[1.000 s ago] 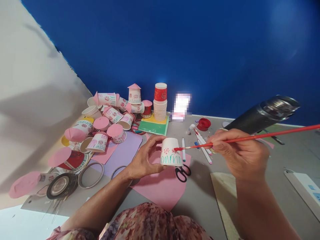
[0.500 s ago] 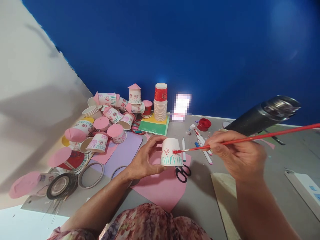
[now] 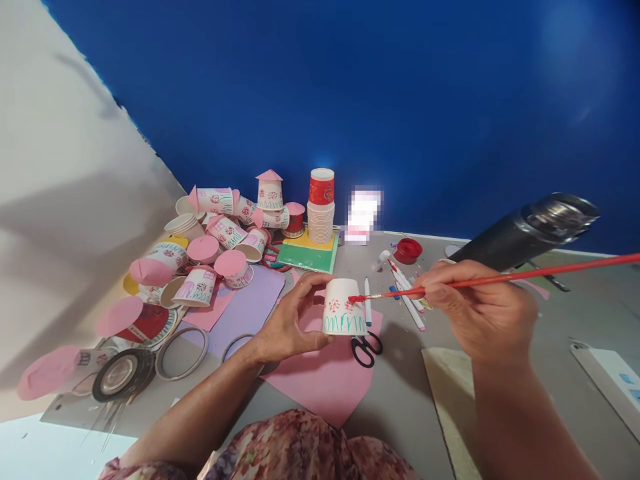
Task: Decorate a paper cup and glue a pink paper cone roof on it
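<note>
Upside down in my left hand (image 3: 295, 320) is a white paper cup (image 3: 342, 293), gripped between thumb and fingers. Green wavy strokes run round its lower rim, with red dabs above them. My right hand (image 3: 483, 310) is closed round a long red paintbrush (image 3: 505, 275). The red-loaded bristles touch the cup's side at its right. Under the cup lie black-handled scissors (image 3: 367, 349) on a pink paper sheet (image 3: 325, 387). Just behind it is a green-tipped marker (image 3: 368, 300).
Several decorated cups with pink paper roofs (image 3: 203, 250) crowd the left side. A cup stack (image 3: 321, 220) stands at the back, and a red paint pot (image 3: 409, 251) and markers (image 3: 407, 300) lie right of it. A black cylinder (image 3: 520, 230) leans behind my right hand.
The brush tip has shifted slightly right and up on the cup, and more red dabs show on the cup's right side. Both hands keep their hold.
</note>
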### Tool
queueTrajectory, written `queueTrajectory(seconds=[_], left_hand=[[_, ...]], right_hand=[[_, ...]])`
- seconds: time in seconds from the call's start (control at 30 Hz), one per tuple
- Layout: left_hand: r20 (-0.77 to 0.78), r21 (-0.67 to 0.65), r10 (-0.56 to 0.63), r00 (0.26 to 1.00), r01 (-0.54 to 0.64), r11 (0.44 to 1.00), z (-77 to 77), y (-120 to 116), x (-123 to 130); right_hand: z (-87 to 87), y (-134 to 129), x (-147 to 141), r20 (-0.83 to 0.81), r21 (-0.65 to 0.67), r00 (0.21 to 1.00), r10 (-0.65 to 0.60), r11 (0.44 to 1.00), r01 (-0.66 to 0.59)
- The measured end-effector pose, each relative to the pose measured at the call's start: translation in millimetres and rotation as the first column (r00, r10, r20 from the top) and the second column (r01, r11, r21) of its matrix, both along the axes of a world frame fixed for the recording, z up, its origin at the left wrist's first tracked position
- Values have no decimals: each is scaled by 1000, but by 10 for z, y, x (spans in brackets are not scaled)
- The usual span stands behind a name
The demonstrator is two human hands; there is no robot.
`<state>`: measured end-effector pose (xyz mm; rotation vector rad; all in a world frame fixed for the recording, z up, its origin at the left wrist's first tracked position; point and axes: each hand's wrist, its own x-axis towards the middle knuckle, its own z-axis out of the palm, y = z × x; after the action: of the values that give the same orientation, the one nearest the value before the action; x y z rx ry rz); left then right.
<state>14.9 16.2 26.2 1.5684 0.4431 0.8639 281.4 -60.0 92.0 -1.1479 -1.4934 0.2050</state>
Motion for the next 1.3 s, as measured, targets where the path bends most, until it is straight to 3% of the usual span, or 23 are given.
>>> queueTrajectory(seconds=[0.2,0.37,0.53,0.8,0.97,1.17,1.3], left_hand=[[-6,6,5,1000,-5,1000,22,-2,-1],[5,-5,-5,1000,5,1000,17,-1,1],[-4,-1,-7,1000,7,1000,6,-1,3],[43,-33,-14,999,16,999,35,-11,27],[54,-43,-1,999,3,999,42,-9,31],[58,-49,-16,998,19,999,41,-13,25],[56,-54,-8,998,11,998,45,-15,24]], right_hand=[[25,9,-5,7,-8,999,40,999,-40],[35,9,-10,-17,10,1000,-14,1000,14],[18,25,6,5,-3,998,56,998,-56],[79,-3,38,-32,15,999,-18,1000,18],[60,6,21,-2,8,998,65,998,-65],[54,1,9,-5,35,999,-51,998,52],[41,7,21,17,11,1000,17,1000,-17]])
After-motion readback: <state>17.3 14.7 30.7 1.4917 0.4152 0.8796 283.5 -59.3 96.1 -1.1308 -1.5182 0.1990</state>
